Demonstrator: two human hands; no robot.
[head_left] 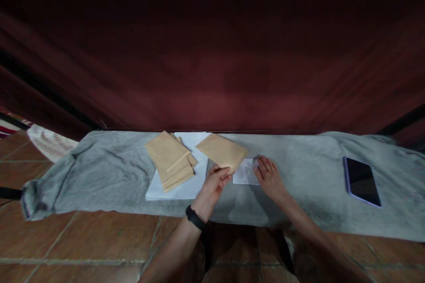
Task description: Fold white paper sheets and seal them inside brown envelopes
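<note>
Left hand [215, 182] was clamped on a brown envelope [222, 150], thumb on top at the near edge, the rest of it angling up and away from the grip. Right hand [270, 179] lay with fingers bent over the right end of a white slip [244, 172], just right of the grip; couldn't tell if they pinched it or only pressed. Small dark patch at those fingertips, too blurred to name.

Left of the grip: fanned pile of brown envelopes [169, 154] on a white paper stack [156, 192]. Well off to the right: phone [362, 181]. All on grey cloth [318, 177]. Black wristband [195, 218] just below the grip.

Handling, my judgement: a light pinch near the edge suited the envelope, since a hard squeeze could have creased it. Slip looked thin, so flat fingers would have kept it from skidding or curling. Keeping the envelope's corner off the slip would have avoided dragging it.

Writing: faint reddish marks at the far corner of the held envelope, similar on the pile's top one; neither legible. No brand readable on wristband or phone; phone screen was dark.
</note>
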